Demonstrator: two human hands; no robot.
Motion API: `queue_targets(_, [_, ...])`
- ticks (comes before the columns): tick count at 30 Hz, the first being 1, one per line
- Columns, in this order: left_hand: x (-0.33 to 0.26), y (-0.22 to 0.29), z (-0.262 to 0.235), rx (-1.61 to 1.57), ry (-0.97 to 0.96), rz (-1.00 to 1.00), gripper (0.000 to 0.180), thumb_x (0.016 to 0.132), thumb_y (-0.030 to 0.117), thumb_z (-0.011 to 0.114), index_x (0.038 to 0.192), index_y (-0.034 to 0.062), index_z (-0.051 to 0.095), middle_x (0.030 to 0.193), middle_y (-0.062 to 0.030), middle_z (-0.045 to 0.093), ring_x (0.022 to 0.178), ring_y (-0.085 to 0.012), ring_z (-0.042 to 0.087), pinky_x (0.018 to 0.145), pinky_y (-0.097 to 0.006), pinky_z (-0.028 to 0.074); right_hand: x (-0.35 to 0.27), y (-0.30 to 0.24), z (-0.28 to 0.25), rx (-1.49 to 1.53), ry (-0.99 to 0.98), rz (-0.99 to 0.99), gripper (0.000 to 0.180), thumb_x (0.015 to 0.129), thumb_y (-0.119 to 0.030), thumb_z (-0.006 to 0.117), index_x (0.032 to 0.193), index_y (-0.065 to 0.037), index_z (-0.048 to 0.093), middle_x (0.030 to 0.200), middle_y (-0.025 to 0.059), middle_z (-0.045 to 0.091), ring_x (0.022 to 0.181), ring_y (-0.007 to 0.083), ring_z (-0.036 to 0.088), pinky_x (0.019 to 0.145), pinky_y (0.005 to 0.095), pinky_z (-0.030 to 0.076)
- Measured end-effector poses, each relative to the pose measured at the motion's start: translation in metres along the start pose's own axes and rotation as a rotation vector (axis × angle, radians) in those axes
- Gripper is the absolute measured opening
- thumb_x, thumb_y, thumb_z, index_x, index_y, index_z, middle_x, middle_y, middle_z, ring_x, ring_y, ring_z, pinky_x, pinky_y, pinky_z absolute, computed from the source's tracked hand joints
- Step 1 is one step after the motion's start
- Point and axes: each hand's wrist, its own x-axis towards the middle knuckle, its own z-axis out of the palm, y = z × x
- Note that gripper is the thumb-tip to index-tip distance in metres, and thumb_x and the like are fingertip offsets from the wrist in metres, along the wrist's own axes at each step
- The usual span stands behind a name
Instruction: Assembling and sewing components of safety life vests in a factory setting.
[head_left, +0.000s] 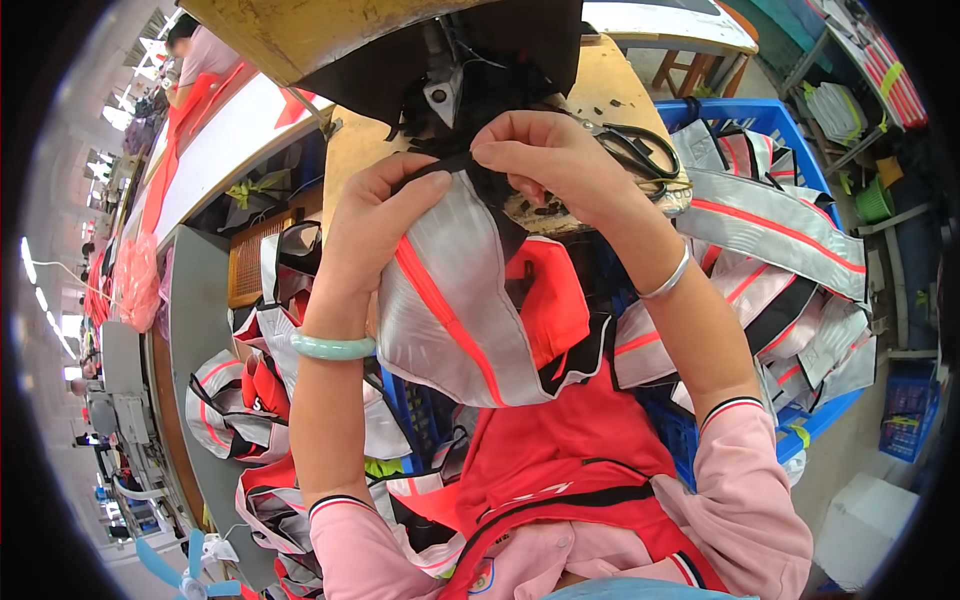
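A silver-grey sewn fabric piece (455,290) with a bright red-orange stripe and black edging hangs from my hands. My left hand (385,215) pinches its upper edge between thumb and fingers. Close by on the right, my right hand (555,165) pinches the black edge strip (458,163) at the top. Just beyond my fingertips stands a metal machine head (441,97), surrounded by black fabric scraps. A red-orange panel (550,300) of fabric hangs behind the grey piece.
Black-handled scissors (640,155) lie on the worn wooden tabletop (610,85), right of my right hand. A blue crate (740,108) at the right overflows with similar striped pieces (775,225). More pieces (215,400) pile up at left. Another person (200,55) sits at the far left.
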Motion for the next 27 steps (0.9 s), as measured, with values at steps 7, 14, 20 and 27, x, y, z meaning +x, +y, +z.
queue_targets(7, [0.012, 0.0, -0.002, 0.026, -0.001, -0.009, 0.028, 0.082, 0.016, 0.069, 0.101, -0.0043, 0.064, 0.087, -0.0028, 0.064, 0.078, -0.008, 0.058, 0.069, -0.021, 0.047, 0.01, 0.005, 0.002, -0.035, 0.029, -0.022, 0.021, 0.085, -0.023, 0.067, 0.09, -0.003, 0.061, 0.066, -0.0047, 0.051, 0.054, 0.0023, 0.044, 0.047, 0.0193, 0.036])
queue_targets(14, [0.024, -0.003, -0.004, -0.07, 0.039, 0.008, 0.026, 0.082, 0.014, 0.07, 0.101, -0.0018, 0.062, 0.086, -0.0029, 0.064, 0.076, -0.0084, 0.059, 0.069, -0.021, 0.047, 0.018, 0.01, 0.012, 0.067, 0.117, -0.068, 0.018, 0.085, -0.021, 0.064, 0.09, -0.003, 0.061, 0.065, -0.0054, 0.05, 0.055, 0.0035, 0.042, 0.051, 0.02, 0.034])
queue_targets(20, [0.023, -0.001, 0.004, -0.178, 0.113, 0.015, 0.022, 0.083, 0.012, 0.07, 0.1, -0.0005, 0.063, 0.085, -0.002, 0.065, 0.076, -0.0079, 0.06, 0.069, -0.021, 0.048, 0.02, 0.01, 0.021, 0.216, 0.173, -0.098, 0.016, 0.085, -0.019, 0.064, 0.091, -0.004, 0.061, 0.067, -0.0056, 0.051, 0.058, 0.0036, 0.042, 0.053, 0.0196, 0.034])
queue_targets(27, [0.023, -0.008, 0.009, -0.347, 0.117, 0.003, 0.019, 0.083, 0.01, 0.069, 0.099, 0.0002, 0.063, 0.085, -0.0018, 0.065, 0.076, -0.0079, 0.06, 0.069, -0.02, 0.047, 0.024, 0.017, 0.029, 0.349, 0.274, -0.137, 0.017, 0.086, -0.018, 0.065, 0.093, -0.003, 0.061, 0.073, -0.0055, 0.054, 0.063, 0.0039, 0.045, 0.059, 0.0175, 0.038])
